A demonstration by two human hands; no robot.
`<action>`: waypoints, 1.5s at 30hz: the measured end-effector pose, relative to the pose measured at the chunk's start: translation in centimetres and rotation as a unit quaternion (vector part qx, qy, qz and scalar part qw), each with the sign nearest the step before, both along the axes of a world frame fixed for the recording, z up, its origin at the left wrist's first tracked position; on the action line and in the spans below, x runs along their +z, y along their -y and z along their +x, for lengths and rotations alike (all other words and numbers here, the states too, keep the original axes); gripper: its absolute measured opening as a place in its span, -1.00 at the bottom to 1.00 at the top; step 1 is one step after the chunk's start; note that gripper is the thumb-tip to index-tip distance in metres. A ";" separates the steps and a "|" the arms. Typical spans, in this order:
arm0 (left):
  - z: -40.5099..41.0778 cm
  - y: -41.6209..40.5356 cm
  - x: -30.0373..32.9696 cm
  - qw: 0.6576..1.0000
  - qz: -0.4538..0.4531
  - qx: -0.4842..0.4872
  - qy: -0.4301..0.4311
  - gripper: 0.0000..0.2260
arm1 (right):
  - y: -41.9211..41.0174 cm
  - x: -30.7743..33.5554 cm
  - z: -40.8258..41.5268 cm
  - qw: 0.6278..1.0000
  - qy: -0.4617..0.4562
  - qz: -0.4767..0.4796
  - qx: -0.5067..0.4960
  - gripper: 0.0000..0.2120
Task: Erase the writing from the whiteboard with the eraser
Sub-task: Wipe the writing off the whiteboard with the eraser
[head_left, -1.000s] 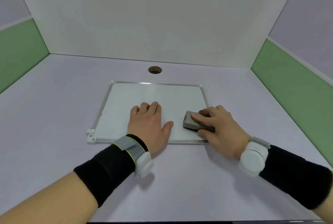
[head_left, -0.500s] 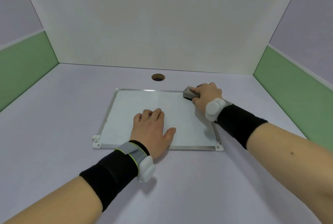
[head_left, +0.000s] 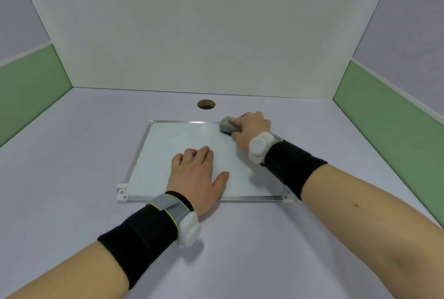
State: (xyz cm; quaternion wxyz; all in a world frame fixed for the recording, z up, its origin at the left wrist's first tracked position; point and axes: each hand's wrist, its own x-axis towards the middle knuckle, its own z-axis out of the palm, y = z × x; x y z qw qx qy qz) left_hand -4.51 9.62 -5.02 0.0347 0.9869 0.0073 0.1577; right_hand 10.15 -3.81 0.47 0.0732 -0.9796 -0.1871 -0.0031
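Observation:
A white whiteboard with a thin metal frame lies flat on the pale table. I see no writing on its visible surface. My left hand rests flat on the board's near middle, fingers spread, holding nothing. My right hand presses a grey eraser onto the board's far right corner, near the top frame. Part of the board's right edge is hidden under my right wrist and sleeve.
A round hole sits in the table just beyond the board. White back wall and green side panels enclose the table. A white clip sticks out at the board's near left corner.
My right hand carried the eraser from the board's near right edge up to the far right corner, then a little to the left. My left hand stayed flat on the board.

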 end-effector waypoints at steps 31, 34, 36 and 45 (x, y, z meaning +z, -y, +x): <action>-0.1 0.2 0.1 0.995 -0.085 0.040 0.033 -0.25 | 4.8 -0.4 -10.0 0.982 -0.048 0.149 0.110 -0.56; 0.2 0.0 0.1 0.996 -0.078 0.046 0.016 -0.24 | 6.0 0.0 -10.2 0.983 -0.068 0.142 0.090 -0.55; 0.5 0.0 0.3 0.995 -0.084 0.045 -0.009 -0.23 | 6.7 0.3 -10.0 0.982 -0.081 0.152 0.078 -0.57; 0.2 1.8 4.7 0.933 -0.359 -0.012 -0.014 -0.53 | 6.7 1.3 -11.6 0.743 -0.274 0.607 -0.062 -0.74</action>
